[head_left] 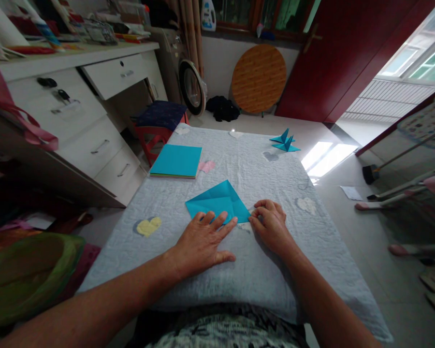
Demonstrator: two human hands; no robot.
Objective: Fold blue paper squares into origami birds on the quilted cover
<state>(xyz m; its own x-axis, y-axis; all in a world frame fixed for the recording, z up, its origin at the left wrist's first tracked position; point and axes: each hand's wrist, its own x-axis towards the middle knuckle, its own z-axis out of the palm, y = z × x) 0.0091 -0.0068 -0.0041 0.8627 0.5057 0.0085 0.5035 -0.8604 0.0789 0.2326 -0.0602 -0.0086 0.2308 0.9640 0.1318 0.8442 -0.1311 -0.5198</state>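
Observation:
A folded sheet of teal paper (217,200) lies on the pale grey quilted cloth (261,270) covering a table. My left hand (203,241) lies flat with fingers spread, its fingertips pressing the sheet's near edge. My right hand (270,222) is curled, its fingertips pinching at the sheet's right corner. Further back on the left sits a stack of teal square paper (176,161). Two finished teal origami figures (285,141) stand at the far right of the cloth.
A white desk with drawers (94,111) and a red stool (154,137) stand to the left. A washing machine (188,82) and a round wooden board (259,77) are at the back. A green bag (25,270) is at lower left, with slippers and a broom on the floor at the right.

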